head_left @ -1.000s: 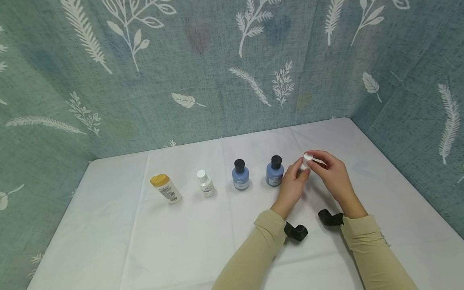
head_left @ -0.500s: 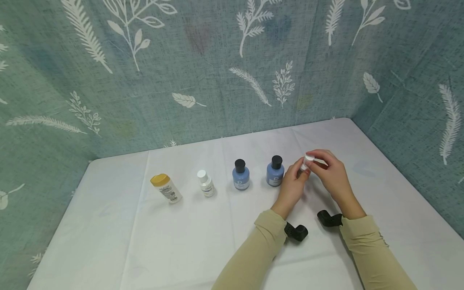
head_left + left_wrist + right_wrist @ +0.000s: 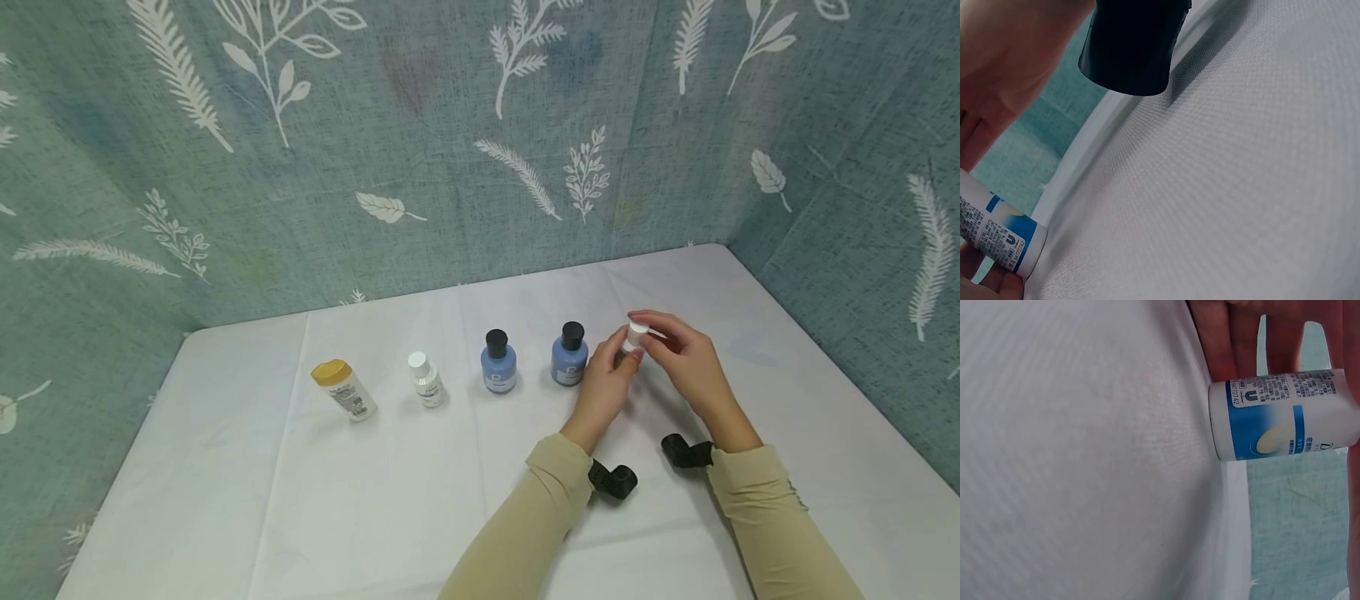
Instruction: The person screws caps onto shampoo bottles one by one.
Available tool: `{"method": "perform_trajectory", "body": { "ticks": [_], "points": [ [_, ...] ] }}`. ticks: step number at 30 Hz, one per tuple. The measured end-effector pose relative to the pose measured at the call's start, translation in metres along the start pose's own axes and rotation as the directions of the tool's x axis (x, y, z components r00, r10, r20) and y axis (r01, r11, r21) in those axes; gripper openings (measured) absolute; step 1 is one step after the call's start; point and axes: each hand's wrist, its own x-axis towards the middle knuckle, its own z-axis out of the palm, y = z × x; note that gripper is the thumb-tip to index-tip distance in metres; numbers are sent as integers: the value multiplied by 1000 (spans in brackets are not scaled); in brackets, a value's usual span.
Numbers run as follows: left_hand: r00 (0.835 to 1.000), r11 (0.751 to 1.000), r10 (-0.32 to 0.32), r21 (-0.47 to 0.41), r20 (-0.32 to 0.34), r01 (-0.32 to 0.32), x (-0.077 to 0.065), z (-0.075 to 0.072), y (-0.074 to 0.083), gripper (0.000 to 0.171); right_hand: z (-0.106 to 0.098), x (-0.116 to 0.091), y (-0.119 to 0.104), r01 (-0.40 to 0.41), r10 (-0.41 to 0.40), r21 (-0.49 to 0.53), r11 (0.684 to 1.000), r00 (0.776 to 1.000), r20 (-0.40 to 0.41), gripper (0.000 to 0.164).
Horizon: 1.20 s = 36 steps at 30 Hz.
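In the head view, my left hand (image 3: 606, 379) grips a small white bottle near the table's right side. My right hand (image 3: 693, 367) pinches its white cap (image 3: 637, 331) from above between thumb and fingers. The right wrist view shows the bottle (image 3: 1272, 419) with a blue band and small print, its base at the white cloth and my left fingers (image 3: 1244, 350) around its far side. The same bottle (image 3: 1004, 228) appears at the left edge of the left wrist view. Most of its body is hidden by my left hand in the head view.
To the left stand two blue bottles with black caps, one (image 3: 569, 358) close to my left hand and another (image 3: 498, 364) further off. Beyond them are a small white-capped bottle (image 3: 426, 382) and a white bottle with a yellow cap (image 3: 343, 389). A patterned curtain (image 3: 420, 167) borders the table.
My right hand's fingers shift slightly around the white cap, rocking back and forth a little. My left hand and the standing bottles stay where they were.
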Motion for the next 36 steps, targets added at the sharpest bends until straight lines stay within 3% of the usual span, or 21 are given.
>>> {"method": "perform_trajectory", "body": {
  "ticks": [6,22,36],
  "points": [
    [1000,1000,0,0,-7,0,0,0,0,42,-3,1,18,-73,74,-37,997,997,24,33],
    [1000,998,8,59,-15,-7,0,0,2,44,-3,2,20,-41,41,-5,999,999,-21,32],
    [1000,999,9,42,-6,-9,-1,0,1,42,0,-2,-11,-79,76,-93,993,996,-34,39]
  ]
}}
